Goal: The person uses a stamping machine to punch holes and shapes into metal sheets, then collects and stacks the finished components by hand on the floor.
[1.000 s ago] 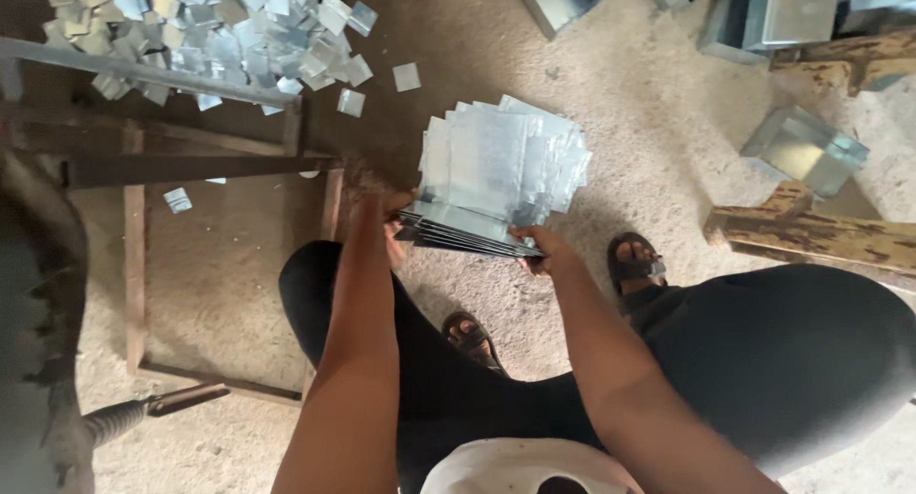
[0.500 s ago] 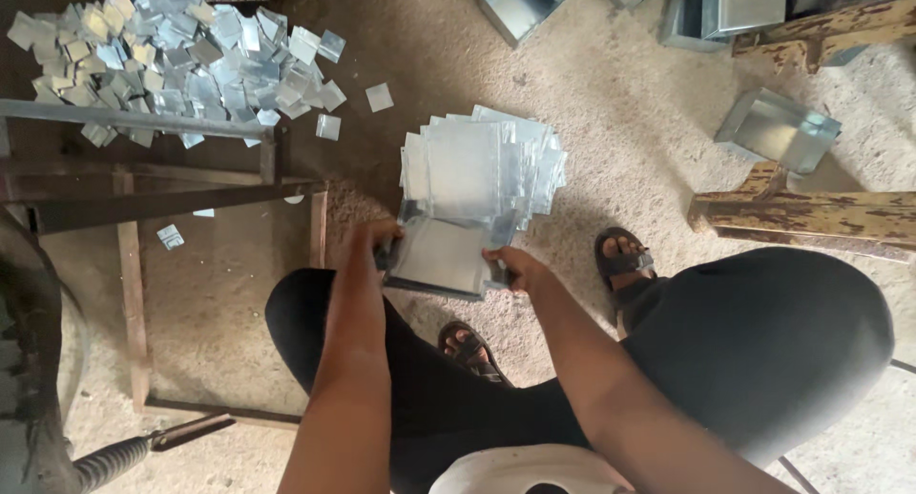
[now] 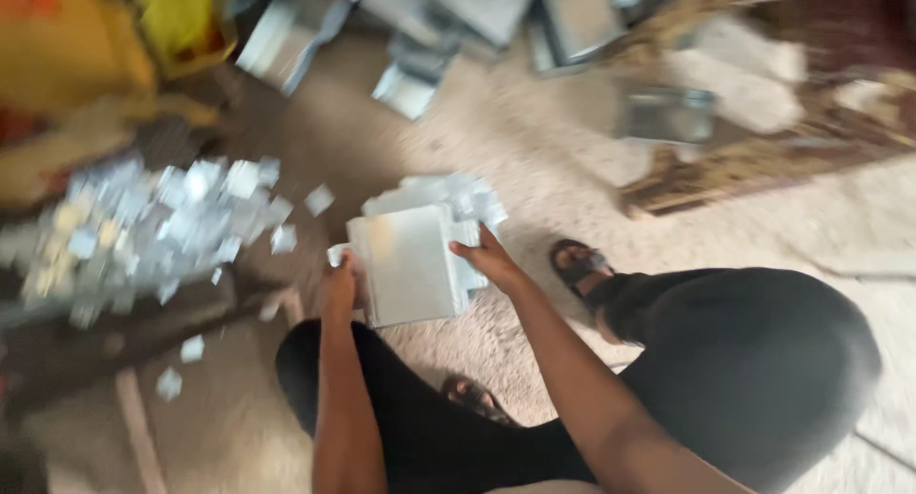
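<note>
Your left hand [image 3: 339,286] gripping the metal sheet [image 3: 408,265] at frame centre, fingers curled on its left edge, your right hand [image 3: 489,258] pinching its right edge, fingers closed on it

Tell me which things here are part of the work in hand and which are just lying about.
In hand:
left hand and right hand, each gripping a side of the stack of metal sheets

Lying about:
heap of small metal squares
folded metal boxes at the top
wooden beam
sandy floor
</note>
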